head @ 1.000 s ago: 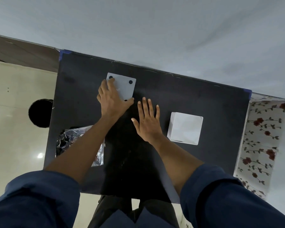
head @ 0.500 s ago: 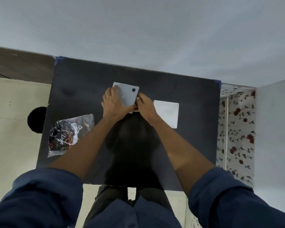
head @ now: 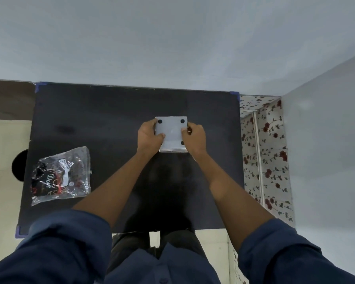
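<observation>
My left grip (head: 150,136) and right grip (head: 194,137) are both closed on the white panel (head: 171,131), one on each side edge, with thumbs on top. The panel is directly over the white box (head: 173,150), right of the middle of the black surface (head: 90,119). I cannot tell whether it rests on the box. It looks stiff, light and smooth, so probably slippery. The side edges, clear of the dots (head: 182,121), seem the best hold. A bag (head: 59,177) lies well apart, left.
</observation>
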